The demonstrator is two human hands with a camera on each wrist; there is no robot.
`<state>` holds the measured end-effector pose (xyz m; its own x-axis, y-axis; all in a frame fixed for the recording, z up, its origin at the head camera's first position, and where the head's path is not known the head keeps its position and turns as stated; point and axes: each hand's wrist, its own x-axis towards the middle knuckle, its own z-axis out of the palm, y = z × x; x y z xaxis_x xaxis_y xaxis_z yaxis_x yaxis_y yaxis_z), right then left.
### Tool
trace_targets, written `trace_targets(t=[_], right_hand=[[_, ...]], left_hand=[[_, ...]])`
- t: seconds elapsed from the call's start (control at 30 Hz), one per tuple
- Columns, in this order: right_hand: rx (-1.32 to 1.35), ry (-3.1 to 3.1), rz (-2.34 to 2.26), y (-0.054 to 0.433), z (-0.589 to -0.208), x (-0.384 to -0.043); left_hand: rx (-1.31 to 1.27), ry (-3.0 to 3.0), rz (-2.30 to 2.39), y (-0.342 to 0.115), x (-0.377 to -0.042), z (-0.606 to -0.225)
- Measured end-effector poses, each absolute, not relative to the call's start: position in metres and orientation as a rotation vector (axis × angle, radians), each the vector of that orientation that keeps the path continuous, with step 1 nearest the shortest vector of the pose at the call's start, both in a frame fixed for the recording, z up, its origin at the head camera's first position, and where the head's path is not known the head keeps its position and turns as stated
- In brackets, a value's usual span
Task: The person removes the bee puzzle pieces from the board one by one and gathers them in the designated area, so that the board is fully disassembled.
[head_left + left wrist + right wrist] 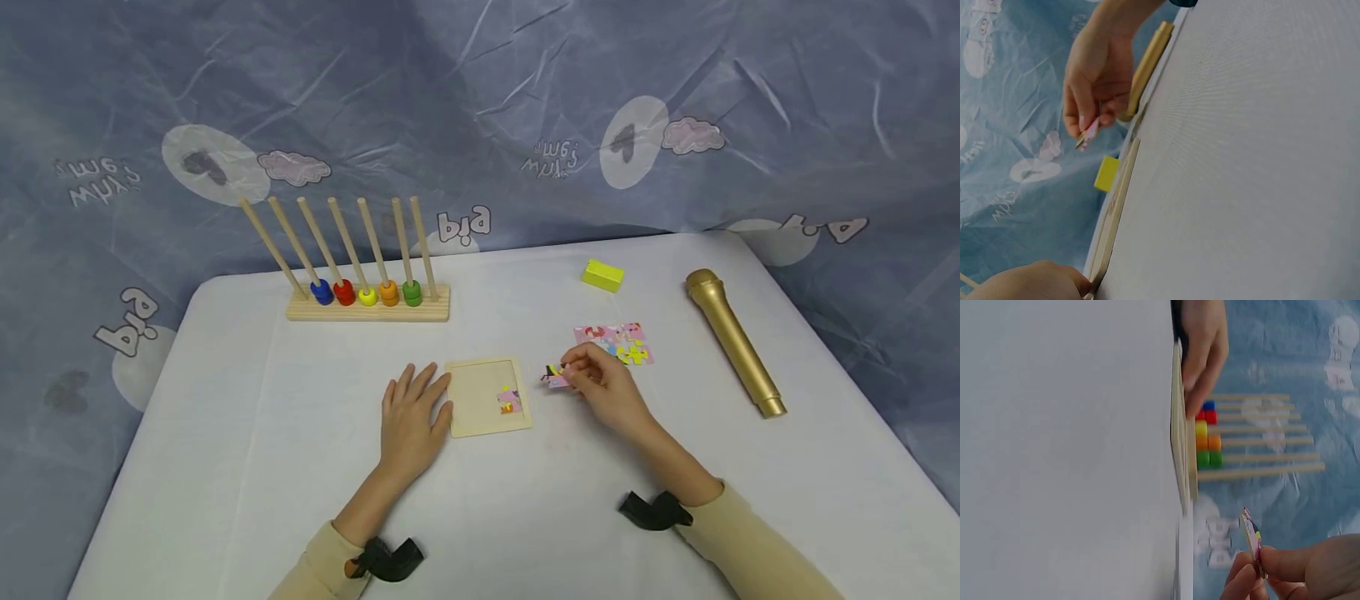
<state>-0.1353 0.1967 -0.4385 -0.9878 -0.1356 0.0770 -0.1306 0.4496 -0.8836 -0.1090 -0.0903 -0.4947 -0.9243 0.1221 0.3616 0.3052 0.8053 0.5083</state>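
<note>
A square wooden puzzle tray [480,426] lies on the white table, with one small pink puzzle piece [509,402] inside near its right side. My left hand [414,419] rests at the tray's left edge, fingers spread and fairly straight, thumb and fingertips at the rim. Between thumb and fingers, my right hand [606,388] pinches another pink puzzle piece [555,377] to the right of the tray. That held piece [1252,540] is seen nearly edge-on, raised off the table, in the right wrist view. Behind the right hand lie more puzzle pieces [636,334], partly hidden by its fingers.
At the back left stands a wooden peg rack [367,313] with coloured beads on several of its upright rods. A yellow block [602,276] sits at the back right. The gold microphone-shaped stick [738,346] lies near the table's right side. A patterned blue-grey cloth [480,100] hangs behind.
</note>
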Motion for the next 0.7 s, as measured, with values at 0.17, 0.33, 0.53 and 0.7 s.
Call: trace_targets(t=[0.17,0.33,0.53,0.7], right_hand=[[-0.101,2.783,-1.628,0.245,-0.441,-0.133],[0.080,2.846,-1.617,0.278,-0.444,-0.132],[0.126,2.829,-1.587,0.289,-0.450,-0.134],[0.068,2.846,-1.539,0.287,-0.456,-0.133]], left_hand=[[-0.310,-2.726,-0.833,-0.092,-0.109,-0.492],[-0.308,-2.736,-0.849,-0.092,-0.109,-0.493],[-0.331,-2.694,-0.863,-0.090,-0.108,-0.493],[-0.330,-2.690,-0.856,-0.089,-0.107,-0.493]])
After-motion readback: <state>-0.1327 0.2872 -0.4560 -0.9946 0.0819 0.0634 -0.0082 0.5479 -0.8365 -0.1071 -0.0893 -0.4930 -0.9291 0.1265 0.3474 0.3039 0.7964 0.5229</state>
